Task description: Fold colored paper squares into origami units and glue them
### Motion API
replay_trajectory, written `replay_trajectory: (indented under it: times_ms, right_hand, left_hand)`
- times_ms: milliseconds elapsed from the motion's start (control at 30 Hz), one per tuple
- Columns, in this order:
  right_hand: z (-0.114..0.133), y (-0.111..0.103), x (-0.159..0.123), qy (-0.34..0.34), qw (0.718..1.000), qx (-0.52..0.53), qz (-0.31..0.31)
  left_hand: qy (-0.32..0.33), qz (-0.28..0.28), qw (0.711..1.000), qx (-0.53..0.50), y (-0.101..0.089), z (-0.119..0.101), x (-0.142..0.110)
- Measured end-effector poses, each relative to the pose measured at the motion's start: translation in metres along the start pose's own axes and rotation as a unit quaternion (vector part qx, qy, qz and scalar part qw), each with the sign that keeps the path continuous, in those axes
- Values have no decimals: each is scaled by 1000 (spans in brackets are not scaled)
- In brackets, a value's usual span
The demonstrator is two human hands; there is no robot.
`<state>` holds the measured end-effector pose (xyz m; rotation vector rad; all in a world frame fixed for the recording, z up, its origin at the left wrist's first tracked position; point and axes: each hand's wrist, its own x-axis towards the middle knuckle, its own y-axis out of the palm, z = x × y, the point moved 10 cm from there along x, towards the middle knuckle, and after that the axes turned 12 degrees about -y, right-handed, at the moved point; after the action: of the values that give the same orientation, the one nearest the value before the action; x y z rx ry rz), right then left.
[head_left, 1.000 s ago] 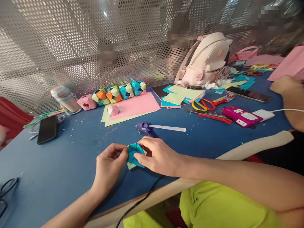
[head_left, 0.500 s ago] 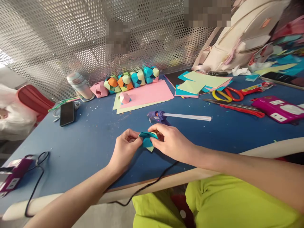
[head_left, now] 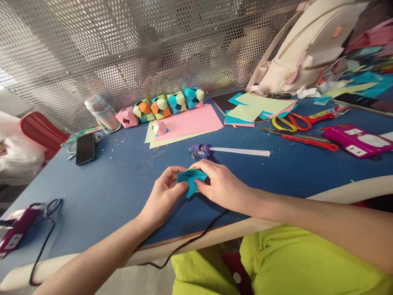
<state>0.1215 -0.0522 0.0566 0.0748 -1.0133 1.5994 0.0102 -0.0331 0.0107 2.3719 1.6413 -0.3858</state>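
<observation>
Between my two hands is a small folded piece of blue paper [head_left: 191, 178], held just above the table near its front edge. My left hand [head_left: 164, 192] pinches its left side between thumb and fingers. On the other side, the fingers and thumb of my right hand [head_left: 219, 182] close on the right part of the paper. A little pale green shows behind the blue. Just beyond my hands lies a purple glue gun [head_left: 199, 150] with a long clear glue stick [head_left: 241, 151] pointing right.
Folded paper balls [head_left: 160, 107] line the back, beside a bottle [head_left: 102, 112]. Pink sheets [head_left: 193, 123] and cut paper [head_left: 260, 104] lie ahead. Scissors [head_left: 294, 123], a red-handled cutter [head_left: 310, 141] and a magenta power strip [head_left: 356, 140] are right. A phone [head_left: 85, 148] lies left.
The blue paper has been turned and spread, so more of its blue face shows and the pale green tip below is gone. Both hands still grip it.
</observation>
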Motion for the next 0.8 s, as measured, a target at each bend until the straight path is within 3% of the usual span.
replay_trajectory:
  times_ms: [133,233,333,567,700,800]
  right_hand:
    - [6,2,-1,-17,1000,9,7]
    - [5,0,-2,2,999,33,1]
    - [7,-5,0,-5,999,41,-21]
    - [20,-14,1,-108,991,-17,-73]
    - [18,-17,2,-109,991,-28,-79]
    - [16,-15,2,-96,993,-17,-72]
  left_hand:
    - [11,-49,996,77,-9,1,1]
    - [21,-92,993,71,-17,0,2]
    - [20,-84,995,48,-16,2,2]
    - [14,-53,998,21,-9,9,2]
    - [19,-34,999,3,-9,10,1]
    - [36,-62,997,33,-14,6,0]
